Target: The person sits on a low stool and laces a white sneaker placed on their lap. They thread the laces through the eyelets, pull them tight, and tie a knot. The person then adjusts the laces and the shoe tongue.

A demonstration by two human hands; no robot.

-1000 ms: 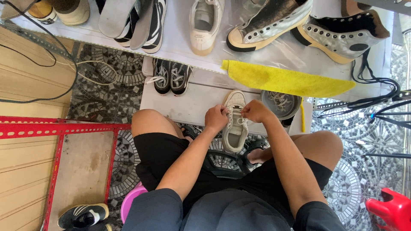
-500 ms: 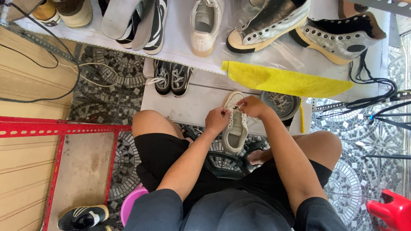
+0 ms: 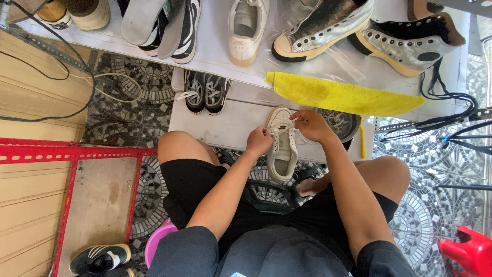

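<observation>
Overhead view of a seated person working on a pale sneaker [image 3: 282, 149] that lies just above the centre of the picture, toe toward twelve o'clock, on a low grey platform [image 3: 225, 125] in front of the knees. The left hand [image 3: 260, 139], at the sneaker's nine o'clock, is closed into a loose fist against the shoe's side, fingers pinched together; what it pinches is too small to make out, though it sits right at the white lace [image 3: 285, 134]. The right hand [image 3: 310, 124], at the sneaker's one o'clock, is curled with fingertips pressed together near the toe end of the lacing, apparently gripping a strand of lace. Both forearms reach forward from the bottom of the frame, over black shorts.

At three o'clock of the sneaker, just beside the right hand, stands a round grey bowl [image 3: 343, 125] with more white laces inside. A yellow cloth [image 3: 338, 95] hangs over the shelf edge at one o'clock. A pair of small dark sneakers [image 3: 205, 91] stands at eleven o'clock on the platform. On the white shelf [image 3: 215, 51] at twelve o'clock rest a white shoe [image 3: 246, 28] and two silver high-top shoes [image 3: 369, 33]. A red stool [image 3: 469, 251] sits at four o'clock, a red metal frame [image 3: 72, 154] at nine o'clock.
</observation>
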